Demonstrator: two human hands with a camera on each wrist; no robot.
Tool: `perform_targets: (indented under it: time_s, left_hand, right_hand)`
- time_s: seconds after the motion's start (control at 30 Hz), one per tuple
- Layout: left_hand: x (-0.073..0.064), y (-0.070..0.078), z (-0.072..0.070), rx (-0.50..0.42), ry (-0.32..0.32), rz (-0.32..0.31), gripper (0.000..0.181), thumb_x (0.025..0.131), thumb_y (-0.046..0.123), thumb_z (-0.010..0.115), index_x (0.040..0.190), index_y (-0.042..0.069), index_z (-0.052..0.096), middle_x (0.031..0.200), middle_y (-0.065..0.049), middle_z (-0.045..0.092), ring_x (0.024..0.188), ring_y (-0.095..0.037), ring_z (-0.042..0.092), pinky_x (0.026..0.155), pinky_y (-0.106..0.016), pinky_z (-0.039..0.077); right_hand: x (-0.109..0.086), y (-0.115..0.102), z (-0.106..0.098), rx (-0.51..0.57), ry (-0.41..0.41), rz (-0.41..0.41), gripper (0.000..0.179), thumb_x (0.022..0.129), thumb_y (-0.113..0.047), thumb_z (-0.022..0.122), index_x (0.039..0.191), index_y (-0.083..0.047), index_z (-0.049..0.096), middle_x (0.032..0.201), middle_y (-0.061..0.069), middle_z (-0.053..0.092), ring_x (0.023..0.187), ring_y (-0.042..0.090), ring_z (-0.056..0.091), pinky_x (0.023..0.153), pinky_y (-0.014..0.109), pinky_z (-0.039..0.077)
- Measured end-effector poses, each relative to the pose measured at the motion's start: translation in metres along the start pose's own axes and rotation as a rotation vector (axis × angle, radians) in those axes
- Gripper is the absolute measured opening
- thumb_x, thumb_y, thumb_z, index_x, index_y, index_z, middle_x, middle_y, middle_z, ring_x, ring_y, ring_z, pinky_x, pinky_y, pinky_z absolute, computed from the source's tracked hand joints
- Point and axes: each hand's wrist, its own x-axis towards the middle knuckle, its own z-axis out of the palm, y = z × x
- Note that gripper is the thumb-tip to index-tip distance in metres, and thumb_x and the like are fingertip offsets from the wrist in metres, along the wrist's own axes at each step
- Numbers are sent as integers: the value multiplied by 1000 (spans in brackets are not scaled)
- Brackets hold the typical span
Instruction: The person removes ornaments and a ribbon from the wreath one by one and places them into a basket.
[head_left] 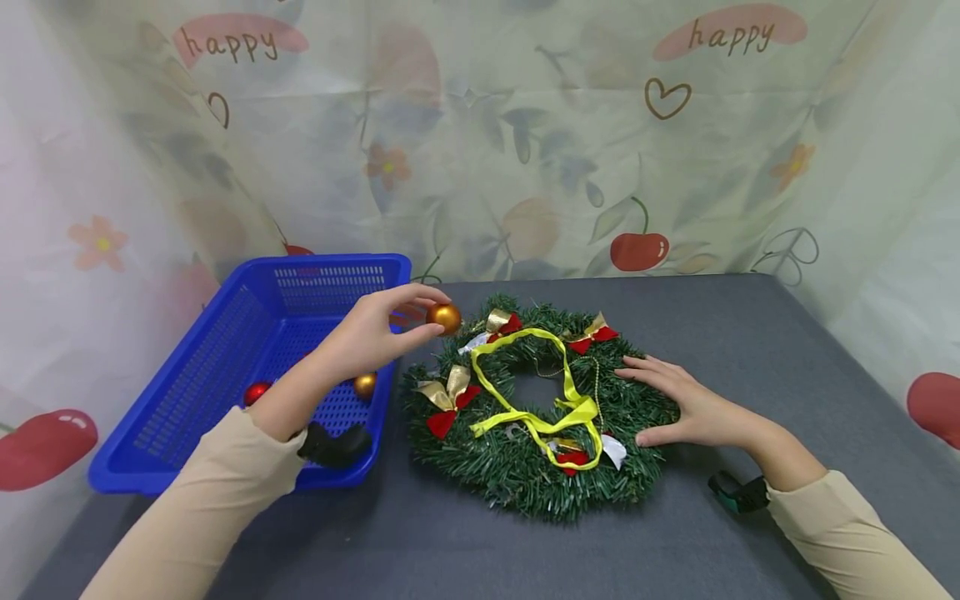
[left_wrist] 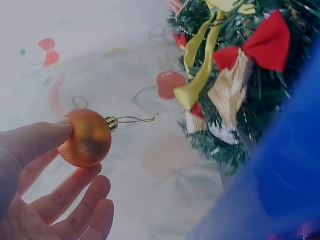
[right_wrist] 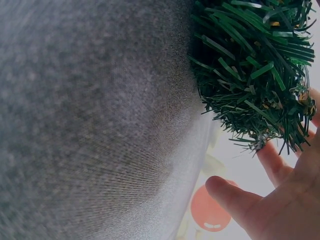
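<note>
My left hand (head_left: 378, 329) pinches a shiny orange-gold Christmas ball (head_left: 444, 318) between thumb and fingers, above the gap between basket and wreath. In the left wrist view the ball (left_wrist: 87, 138) has a gold cap with a thin hanging loop (left_wrist: 137, 119). A green tinsel wreath (head_left: 517, 479) lies on the table, dressed with red and gold bows (head_left: 450, 400) and a yellow ribbon (head_left: 534, 421) lying loosely across it. At the wreath's right edge is my right hand (head_left: 686, 408), fingers spread and touching the greenery, holding nothing.
A blue plastic basket (head_left: 176, 375) stands at the left with a red ball (head_left: 257, 392) and a gold ball (head_left: 365, 386) inside. The grey table (head_left: 720, 333) ends at a printed curtain (head_left: 465, 167) behind. Black wrist straps sit on both arms.
</note>
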Motion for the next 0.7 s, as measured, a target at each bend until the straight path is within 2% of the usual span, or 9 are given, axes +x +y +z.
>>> perform_targets:
  time_s: [0.23,0.7]
  left_hand:
    - [-8,-11,-9,-6,44,-28,31,89,21,64,119,15,61,116,-8,65,107,-23,61,92,-43,50]
    - [-24,-22,-22,0,89,-98,33,90,19,62,122,11,58,119,-14,63,108,-28,60,95,-46,48]
  right_hand:
    - [0,-1,-1,2,-6,2,76,76,-33,76,140,-12,41,151,21,26,137,52,12,98,73,17]
    - [0,1,1,4,3,-3,76,76,-33,76,141,-13,40,151,21,26,137,51,12,98,72,16]
